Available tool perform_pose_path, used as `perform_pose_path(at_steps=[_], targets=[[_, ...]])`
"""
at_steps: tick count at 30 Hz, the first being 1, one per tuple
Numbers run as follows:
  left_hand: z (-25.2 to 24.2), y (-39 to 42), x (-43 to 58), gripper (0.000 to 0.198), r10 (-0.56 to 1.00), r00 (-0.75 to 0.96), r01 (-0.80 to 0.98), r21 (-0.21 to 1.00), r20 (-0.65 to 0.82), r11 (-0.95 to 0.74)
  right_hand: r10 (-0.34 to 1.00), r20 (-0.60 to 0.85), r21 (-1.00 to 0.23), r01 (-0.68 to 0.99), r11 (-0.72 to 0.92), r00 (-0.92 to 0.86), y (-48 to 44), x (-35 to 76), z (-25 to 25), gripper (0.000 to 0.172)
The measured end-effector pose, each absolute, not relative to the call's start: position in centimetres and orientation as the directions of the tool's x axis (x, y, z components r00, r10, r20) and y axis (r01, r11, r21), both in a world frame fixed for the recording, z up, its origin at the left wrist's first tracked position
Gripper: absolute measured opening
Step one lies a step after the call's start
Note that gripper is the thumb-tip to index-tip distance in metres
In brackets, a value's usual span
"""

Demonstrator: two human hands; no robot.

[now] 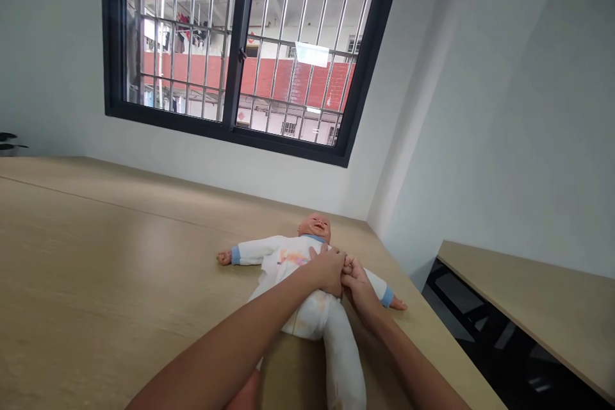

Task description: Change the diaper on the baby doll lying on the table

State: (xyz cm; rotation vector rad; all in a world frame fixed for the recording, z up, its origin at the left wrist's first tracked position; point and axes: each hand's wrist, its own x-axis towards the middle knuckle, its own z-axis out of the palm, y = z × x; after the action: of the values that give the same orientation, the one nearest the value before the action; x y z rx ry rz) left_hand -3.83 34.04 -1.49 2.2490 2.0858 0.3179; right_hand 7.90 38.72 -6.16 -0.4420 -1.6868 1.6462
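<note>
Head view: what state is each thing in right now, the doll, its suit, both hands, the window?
Doll, lying face up on the table, arms spread.
White suit, on the doll; front hidden by the hands.
Left hand, palm down on the doll's chest; grip unclear.
Right hand, fingers pinched on the white suit, touching the left hand.
Window, looks shut, barred.

Both bare forearms stretch forward and converge, the left hand (328, 269) and right hand (358, 287) touching, fingers curled inward.
</note>
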Motion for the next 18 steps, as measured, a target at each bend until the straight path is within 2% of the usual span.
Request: perform_pose_path(at_steps=[2,5,7,9,11,13,15,18], targets=[[-1.6,34.0,-3.8,0.067,0.990,0.045,0.983,0.168,0.133,-0.068,0.650,0.259,-0.965,-0.225,0.138,-0.714,38.6,8.1,-6.1,0.032],[-1.1,33.5,-4.2,0.073,0.988,0.084,0.979,0.173,0.131,-0.106,0.592,0.297,-0.952,-0.185,0.244,-0.749,38.0,8.6,-6.0,0.026],[-0.1,32.7,-5.3,0.080,0.979,0.166,0.944,0.266,0.122,-0.193,0.570,0.313,-0.936,-0.142,0.323,-0.760,37.6,8.9,-5.9,0.022],[1.1,31.6,-7.2,0.072,0.959,0.215,0.884,0.379,0.186,-0.272,0.573,0.298,-0.921,-0.073,0.382,-0.764,37.3,9.2,-5.8,0.020],[1.8,30.3,-9.8,0.052,0.939,0.137,0.856,0.441,0.314,-0.272,0.586,0.279,-0.910,-0.014,0.415,-0.761,37.1,9.3,-5.9,0.021],[1.6,29.1,-12.7,0.040,0.919,-0.034,0.843,0.506,0.394,-0.185,0.607,0.304,-0.888,0.013,0.460,-0.734,37.2,9.2,-6.2,0.024],[0.3,28.2,-15.5,0.027,0.893,-0.207,0.804,0.590,0.400,-0.079,0.640,0.368,-0.845,0.044,0.533,-0.674,37.4,8.8,-6.6,0.030],[-2.7,27.3,-18.6,0.021,0.865,-0.375,0.712,0.701,0.334,0.038,0.704,0.436,-0.797,0.122,0.591,-0.561,37.5,8.1,-7.2,0.038]])
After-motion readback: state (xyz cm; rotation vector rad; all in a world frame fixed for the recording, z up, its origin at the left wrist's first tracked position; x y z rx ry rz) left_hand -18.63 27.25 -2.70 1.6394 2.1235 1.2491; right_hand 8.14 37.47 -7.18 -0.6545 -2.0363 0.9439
